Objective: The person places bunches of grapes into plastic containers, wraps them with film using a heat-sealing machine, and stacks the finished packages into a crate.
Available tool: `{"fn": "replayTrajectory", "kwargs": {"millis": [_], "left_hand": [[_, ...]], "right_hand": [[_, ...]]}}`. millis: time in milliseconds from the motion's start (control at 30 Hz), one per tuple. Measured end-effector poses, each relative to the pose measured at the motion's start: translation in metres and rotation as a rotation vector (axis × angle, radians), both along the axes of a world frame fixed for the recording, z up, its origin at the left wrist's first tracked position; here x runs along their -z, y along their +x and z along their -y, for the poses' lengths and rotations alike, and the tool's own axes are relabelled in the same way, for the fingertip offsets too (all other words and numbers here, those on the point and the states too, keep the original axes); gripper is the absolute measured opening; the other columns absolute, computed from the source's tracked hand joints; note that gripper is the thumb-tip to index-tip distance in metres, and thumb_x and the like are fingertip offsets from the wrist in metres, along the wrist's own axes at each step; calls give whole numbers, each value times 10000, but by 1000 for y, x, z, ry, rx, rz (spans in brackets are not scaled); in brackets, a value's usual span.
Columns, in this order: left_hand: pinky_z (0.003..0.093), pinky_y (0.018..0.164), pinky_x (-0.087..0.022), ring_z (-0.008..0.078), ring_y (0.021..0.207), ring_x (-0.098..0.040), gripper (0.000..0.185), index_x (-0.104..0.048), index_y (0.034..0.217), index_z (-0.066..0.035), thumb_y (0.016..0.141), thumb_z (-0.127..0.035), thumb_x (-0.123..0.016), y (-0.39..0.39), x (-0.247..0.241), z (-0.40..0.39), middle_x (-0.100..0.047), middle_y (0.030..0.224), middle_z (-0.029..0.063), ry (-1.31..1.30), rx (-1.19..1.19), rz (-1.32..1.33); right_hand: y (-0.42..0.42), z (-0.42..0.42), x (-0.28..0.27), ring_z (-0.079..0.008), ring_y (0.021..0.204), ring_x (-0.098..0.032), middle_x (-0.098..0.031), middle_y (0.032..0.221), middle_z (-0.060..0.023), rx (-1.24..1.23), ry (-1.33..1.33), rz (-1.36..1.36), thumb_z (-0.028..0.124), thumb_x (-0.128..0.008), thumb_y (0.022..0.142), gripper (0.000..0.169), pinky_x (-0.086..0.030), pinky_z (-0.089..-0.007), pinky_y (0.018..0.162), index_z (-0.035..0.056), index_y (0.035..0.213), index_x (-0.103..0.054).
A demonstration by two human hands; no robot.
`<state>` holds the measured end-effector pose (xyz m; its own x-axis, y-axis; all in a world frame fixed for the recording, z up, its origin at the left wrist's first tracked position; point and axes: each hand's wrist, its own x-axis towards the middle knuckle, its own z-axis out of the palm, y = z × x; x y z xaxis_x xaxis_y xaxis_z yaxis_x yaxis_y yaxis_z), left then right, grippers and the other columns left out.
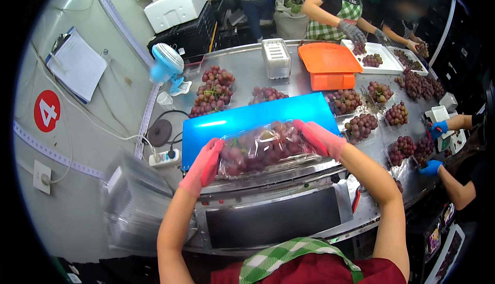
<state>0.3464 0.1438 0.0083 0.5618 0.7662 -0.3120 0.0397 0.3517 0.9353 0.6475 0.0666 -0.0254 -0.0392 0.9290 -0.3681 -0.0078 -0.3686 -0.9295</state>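
Note:
My left hand (207, 162), in a pink glove, grips the left end of a pack of red grapes (267, 145) covered in clear plastic film. At the pack's right end, my right hand (319, 139) in a matching glove holds on too. The pack is raised in front of the blue cover (251, 110) of a wrapping machine. Below it lies the machine's dark flat plate (274, 216). The film looks glossy and wrinkled over the grapes; the underside of the pack is hidden.
Left of the machine are a power strip (164, 158) and a blue-white fan (168, 61). Grape packs (212, 90), stacked clear trays (276, 58) and an orange scale (328, 65) stand behind. Red-handled shears (355, 201) lie at right. A co-worker's blue-gloved hands (431, 167) handle grapes nearby.

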Motion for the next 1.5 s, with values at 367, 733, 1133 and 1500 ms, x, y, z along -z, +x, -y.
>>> {"fn": "replayTrajectory", "kwargs": {"millis": [367, 733, 1133, 1500], "left_hand": [[245, 791, -404, 99, 909, -478, 242, -533, 1061, -20, 948, -215, -446, -62, 97, 171, -546, 945, 28, 178, -287, -79], [492, 889, -452, 348, 1082, -525, 574, -408, 1314, -145, 907, -546, -358, -42, 59, 213, -520, 1215, 160, -528, -310, 763], [417, 956, -398, 285, 1143, -480, 590, -406, 1309, -72, 925, -515, -336, -99, 30, 253, -468, 1289, 122, -437, -418, 935], [396, 1026, -285, 185, 1165, -444, 518, -407, 1312, -100, 934, -448, -340, -168, 45, 303, -477, 1299, 28, 1485, -192, -2076]], "right_hand": [[-88, 174, 73, -207, 852, -577, -597, 874, -149, 236, 173, 353, 318, -394, 961, 359, -460, -344, 781, 17, 1109, -524], [-137, 188, 46, -170, 892, -583, -572, 1040, -64, 576, 294, -547, 236, -489, 932, 297, -491, -307, 798, 62, 1172, -522], [-197, 170, 27, -353, 1147, -475, -390, 1346, -204, -148, -86, -1415, 567, -389, 877, 758, -384, -456, 977, 5, 1374, -279], [-291, 169, 16, -342, 1133, -488, -420, 1320, -197, -314, -630, -1417, 591, -410, 854, 779, -406, -447, 953, 8, 1362, -314]]}}
